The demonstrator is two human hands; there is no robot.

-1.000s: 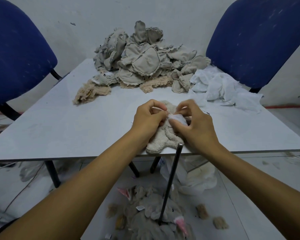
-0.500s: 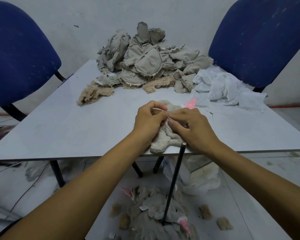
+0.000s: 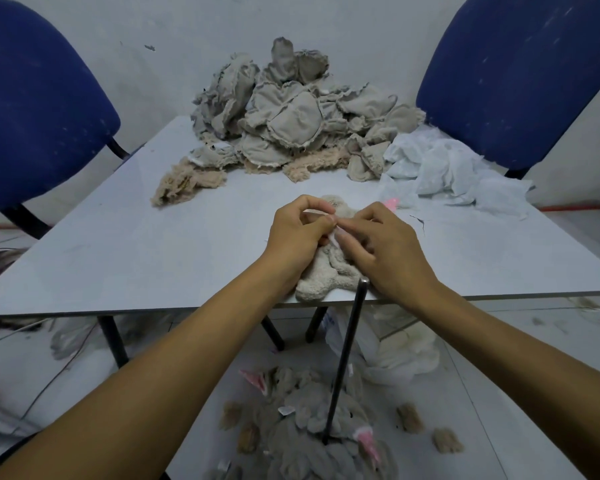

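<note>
A beige plush toy skin (image 3: 321, 284) lies at the near edge of the grey table (image 3: 153, 251), one limb hanging over the edge. My left hand (image 3: 298, 237) grips its upper part with curled fingers and pinches a small white tag (image 3: 334, 239). My right hand (image 3: 388, 251) rests over the skin's right side, thumb and forefinger pinching at the same spot. A pink ear (image 3: 390, 203) of the skin peeks out beyond my right hand.
A heap of grey-beige unstuffed skins (image 3: 291, 119) fills the table's far end, with white fabric (image 3: 447, 171) to its right. Blue chairs (image 3: 32, 109) (image 3: 520, 74) flank the table. A dark metal rod (image 3: 343, 365) leans at the near edge over finished skins (image 3: 312, 427) on the floor.
Both hands stayed on the plush skin. The right hand's fingers shifted down over it and the pink ear came into view beyond the right hand.
</note>
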